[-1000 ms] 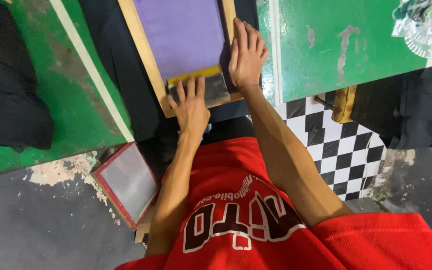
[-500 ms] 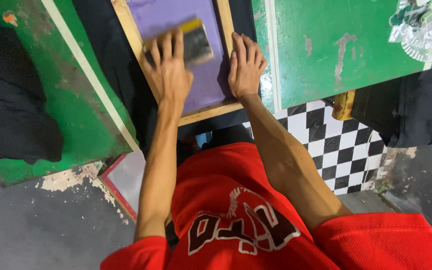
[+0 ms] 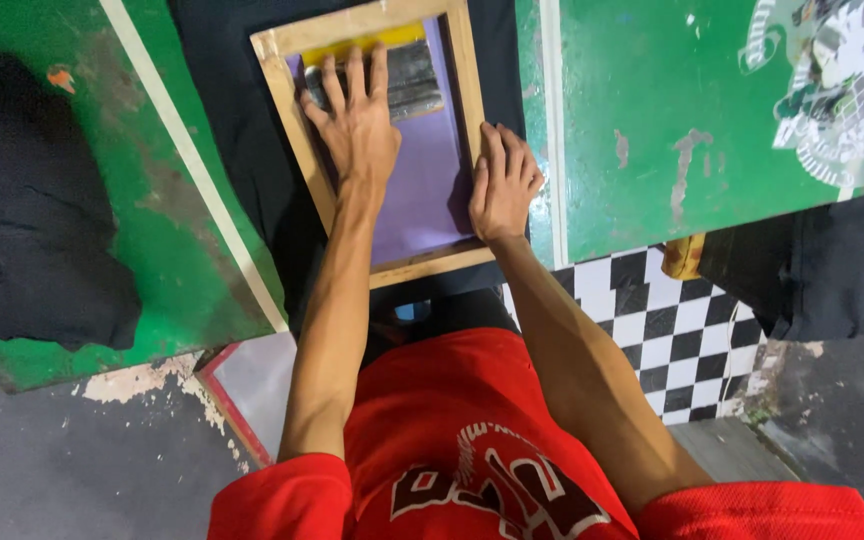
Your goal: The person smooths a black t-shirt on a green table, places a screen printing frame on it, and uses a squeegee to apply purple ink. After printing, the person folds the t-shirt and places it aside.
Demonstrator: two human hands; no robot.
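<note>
Left hand (image 3: 360,125) lies flat with fingers spread on the squeegee (image 3: 392,80), pressing it at the far end of the wooden screen frame (image 3: 462,110). Right hand (image 3: 502,185) rests open on the frame's right rail, near its close corner. The squeegee has travelled up from the frame's near edge since a second ago; the frame stays on the green counter (image 3: 672,120).

The squeegee (image 3: 402,82) lies inside the frame (image 3: 277,95) (at its far end), cloth heap (image 3: 37,210) well left.
</note>
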